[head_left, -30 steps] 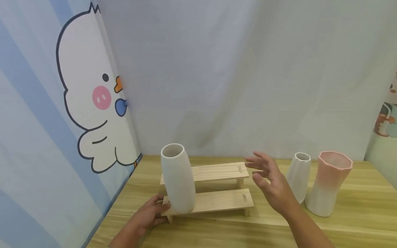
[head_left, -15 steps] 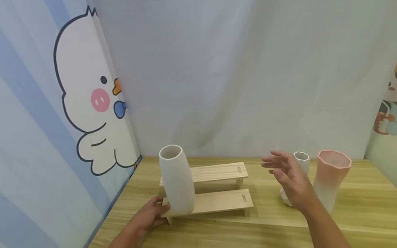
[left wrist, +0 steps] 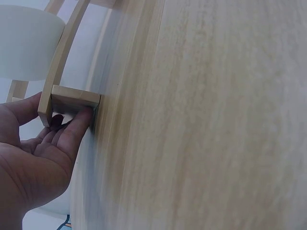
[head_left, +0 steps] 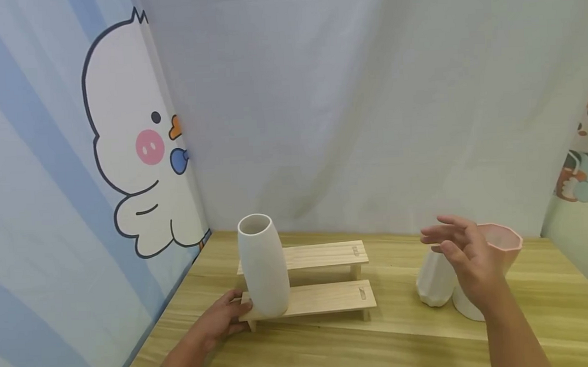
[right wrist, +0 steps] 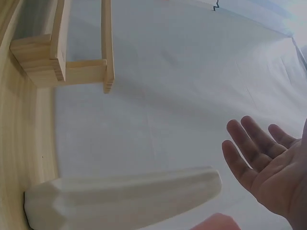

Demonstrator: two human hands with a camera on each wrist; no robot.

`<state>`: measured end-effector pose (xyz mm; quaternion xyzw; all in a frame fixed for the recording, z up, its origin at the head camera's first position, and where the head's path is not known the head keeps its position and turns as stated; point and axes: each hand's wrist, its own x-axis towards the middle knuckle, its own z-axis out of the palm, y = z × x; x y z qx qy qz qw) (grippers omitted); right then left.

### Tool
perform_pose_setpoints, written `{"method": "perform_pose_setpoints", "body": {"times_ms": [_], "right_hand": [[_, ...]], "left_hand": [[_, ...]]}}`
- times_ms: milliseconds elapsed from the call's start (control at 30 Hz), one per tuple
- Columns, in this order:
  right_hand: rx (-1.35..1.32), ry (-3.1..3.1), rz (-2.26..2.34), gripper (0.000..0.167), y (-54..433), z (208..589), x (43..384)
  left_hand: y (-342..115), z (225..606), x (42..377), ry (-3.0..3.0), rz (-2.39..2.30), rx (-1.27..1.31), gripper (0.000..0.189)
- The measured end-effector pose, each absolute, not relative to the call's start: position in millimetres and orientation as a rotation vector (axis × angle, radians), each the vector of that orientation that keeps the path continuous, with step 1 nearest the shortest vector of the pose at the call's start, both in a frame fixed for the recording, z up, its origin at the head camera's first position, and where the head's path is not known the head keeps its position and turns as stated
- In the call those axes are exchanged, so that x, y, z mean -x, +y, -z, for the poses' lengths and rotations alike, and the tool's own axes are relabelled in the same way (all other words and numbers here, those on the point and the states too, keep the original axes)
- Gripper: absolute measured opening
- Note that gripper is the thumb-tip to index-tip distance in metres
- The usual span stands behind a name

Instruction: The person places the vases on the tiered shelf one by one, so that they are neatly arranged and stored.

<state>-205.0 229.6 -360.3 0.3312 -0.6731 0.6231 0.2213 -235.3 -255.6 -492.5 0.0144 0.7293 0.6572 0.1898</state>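
Note:
My left hand (head_left: 221,321) grips the left end of a two-tier wooden stand (head_left: 323,298). In the left wrist view the thumb lies on the board's top side and the fingers reach under it, by the leg (left wrist: 76,97). A tall white vase (head_left: 264,267) stands upright on the lower tier, just right of that hand. My right hand (head_left: 467,258) hovers with fingers extended over two vases at the right. One is a slim faceted white vase (head_left: 433,281), its mouth hidden by the hand; the other, pink fading to white (head_left: 509,251), is partly behind the hand and forearm.
The wooden tabletop (head_left: 370,344) carries everything. A grey-white curtain (head_left: 321,122) hangs along the back edge, and a striped blue curtain with a cartoon duck (head_left: 129,136) closes off the left. Another printed curtain (head_left: 581,176) is at the right.
My right hand has moved rightward from beside the stand, past the slim white vase, to in front of the pink vase. The left hand, stand and vases keep their places.

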Motion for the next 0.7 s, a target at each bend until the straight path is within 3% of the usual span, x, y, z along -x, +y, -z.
{"method": "perform_pose_setpoints", "body": {"times_ms": [433, 700], "right_hand": [[-0.894, -1.815, -1.640, 0.044, 265.4, 353.2, 201.1], [-0.712, -1.808, -1.664, 0.045, 284.8, 350.4, 195.4]], "left_hand": [[-256.6, 493.1, 236.9, 2.027, -1.849, -0.060, 0.058], [-256.4, 493.7, 237.5, 2.033, -1.843, -0.047, 0.061]]}}
